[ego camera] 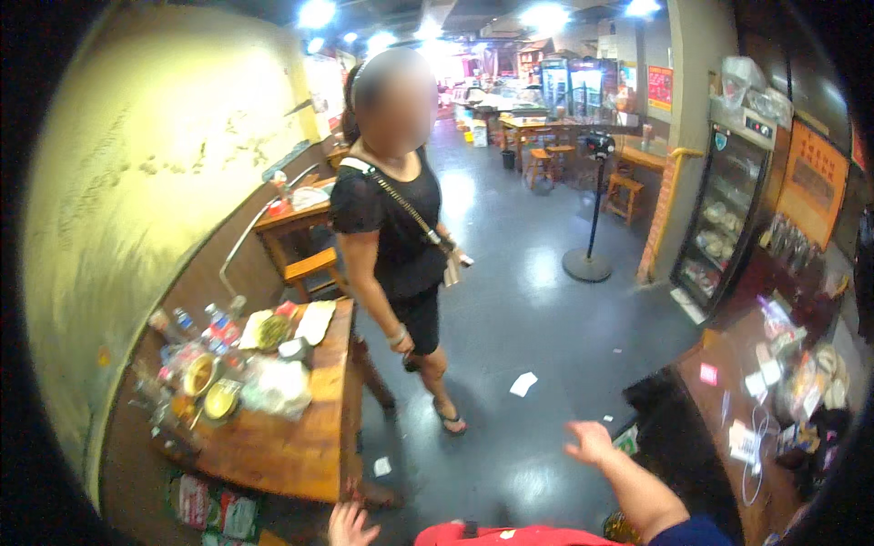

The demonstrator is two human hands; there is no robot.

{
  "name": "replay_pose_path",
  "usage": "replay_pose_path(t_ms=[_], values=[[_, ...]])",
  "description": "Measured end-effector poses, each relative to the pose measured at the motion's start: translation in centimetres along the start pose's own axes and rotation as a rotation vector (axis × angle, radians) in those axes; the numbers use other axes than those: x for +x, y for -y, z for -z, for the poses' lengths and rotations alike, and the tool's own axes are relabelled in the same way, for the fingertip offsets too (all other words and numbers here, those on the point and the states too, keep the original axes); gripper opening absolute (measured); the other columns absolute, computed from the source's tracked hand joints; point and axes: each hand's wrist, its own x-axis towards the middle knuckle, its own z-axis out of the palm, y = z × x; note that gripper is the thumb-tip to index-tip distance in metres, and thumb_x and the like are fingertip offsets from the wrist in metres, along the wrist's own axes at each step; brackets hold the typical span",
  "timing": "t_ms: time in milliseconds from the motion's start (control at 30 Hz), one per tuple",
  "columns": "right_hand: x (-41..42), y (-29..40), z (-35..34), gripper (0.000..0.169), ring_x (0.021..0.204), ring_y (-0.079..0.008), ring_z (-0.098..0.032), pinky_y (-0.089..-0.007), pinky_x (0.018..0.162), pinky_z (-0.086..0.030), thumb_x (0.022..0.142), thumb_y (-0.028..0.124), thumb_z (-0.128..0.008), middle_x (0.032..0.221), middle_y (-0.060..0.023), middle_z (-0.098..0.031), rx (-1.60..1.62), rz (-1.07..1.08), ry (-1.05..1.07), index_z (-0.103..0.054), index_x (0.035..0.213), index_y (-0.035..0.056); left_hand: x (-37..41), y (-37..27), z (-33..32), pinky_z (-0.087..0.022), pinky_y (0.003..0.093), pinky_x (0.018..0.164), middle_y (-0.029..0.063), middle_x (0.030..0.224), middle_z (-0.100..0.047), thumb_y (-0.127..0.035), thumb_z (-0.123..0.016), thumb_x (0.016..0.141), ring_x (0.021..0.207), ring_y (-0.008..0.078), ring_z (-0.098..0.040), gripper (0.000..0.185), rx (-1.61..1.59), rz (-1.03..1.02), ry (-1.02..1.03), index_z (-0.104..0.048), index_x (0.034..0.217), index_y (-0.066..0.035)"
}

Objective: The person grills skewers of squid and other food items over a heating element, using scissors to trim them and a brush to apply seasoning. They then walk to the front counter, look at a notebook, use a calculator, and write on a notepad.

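My left hand [351,525] is low in the picture beside the near corner of a wooden table [300,464]. Its fingers are apart and nothing is in it. Out over the floor to the right, my right hand [588,442] is extended with a bare palm and holds nothing. A red garment [505,536] covers my front at the bottom edge. On the wooden table are food bowls [222,399], plastic bottles [222,324], a crumpled clear plastic bag [276,385] and a dish of dark green food [273,331].
A person [392,205] in dark clothes stands beside the wooden table. A pedestal fan [590,263] and a glass-door refrigerator [724,218] stand farther off. Paper scraps [523,383] lie on the grey floor [491,327]. A cluttered brown counter [717,382] with a white cable [758,437] is at right.
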Motion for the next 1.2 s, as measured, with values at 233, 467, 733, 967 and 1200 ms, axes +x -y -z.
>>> replay_pose_path(t_ms=[233, 467, 733, 967, 1200], values=[[9.6, -15.8, 12.8, 0.052, 0.100, -0.0314, -0.063, -0.0384, 0.090, -0.048, 0.068, 0.023, -0.068, 0.108, -0.0176, -0.065, 0.350, -0.657, -0.297, -0.060, 0.114, 0.0011, 32.2, -0.7, -52.4, -0.047, 0.0372, 0.092, 0.0141, 0.127, -0.053, -0.022, -0.061, 0.091, 0.110, 0.0233, -0.054, 0.073, 0.666, 0.163, 0.840, -0.016, 0.147, -0.011], [35.8, -32.3, 6.8, 0.056, 0.088, -0.0288, -0.066, -0.0392, 0.081, -0.051, 0.066, 0.032, -0.072, 0.093, -0.0129, -0.068, 0.187, -0.904, -0.124, -0.060, 0.111, 0.0012, 53.2, 1.1, -69.5, -0.049, 0.0407, 0.090, 0.0171, 0.129, -0.051, -0.020, -0.063, 0.090, 0.110, 0.0249, -0.055, 0.083, 0.549, 0.294, 0.654, -0.006, 0.149, -0.013], [90.1, -29.5, 11.2, 0.054, 0.105, -0.0268, -0.061, -0.0385, 0.089, -0.049, 0.078, 0.040, -0.067, 0.113, -0.0137, -0.064, 0.415, -0.195, -0.017, -0.057, 0.121, 0.0093, 80.0, -6.7, -75.3, -0.038, 0.0543, 0.095, 0.0139, 0.137, -0.043, -0.032, -0.061, 0.088, 0.123, 0.0288, -0.042, 0.064, 0.547, 0.280, 0.053, -0.031, 0.142, -0.018], [105.1, -46.9, 10.5, 0.057, 0.106, -0.0292, -0.061, -0.0383, 0.091, -0.047, 0.077, 0.040, -0.067, 0.107, -0.0154, -0.066, 0.116, -0.585, 0.622, -0.058, 0.121, 0.0060, 106.6, -14.1, -108.4, -0.047, 0.0344, 0.089, 0.0150, 0.125, -0.056, -0.018, -0.067, 0.086, 0.107, 0.0184, -0.056, 0.073, 0.720, -0.018, 0.607, -0.026, 0.146, -0.010], [132.4, -59.8, 14.3, 0.060, 0.094, -0.0224, -0.054, -0.0338, 0.082, -0.044, 0.078, 0.025, -0.060, 0.103, -0.0105, -0.057, 0.178, -0.515, 0.682, -0.044, 0.132, 0.0045, 132.0, -15.3, -130.1, -0.049, 0.0354, 0.087, 0.0128, 0.114, -0.059, -0.027, -0.070, 0.082, 0.100, 0.0208, -0.060, 0.088, 1.133, -0.125, 0.529, -0.014, 0.149, -0.013]])
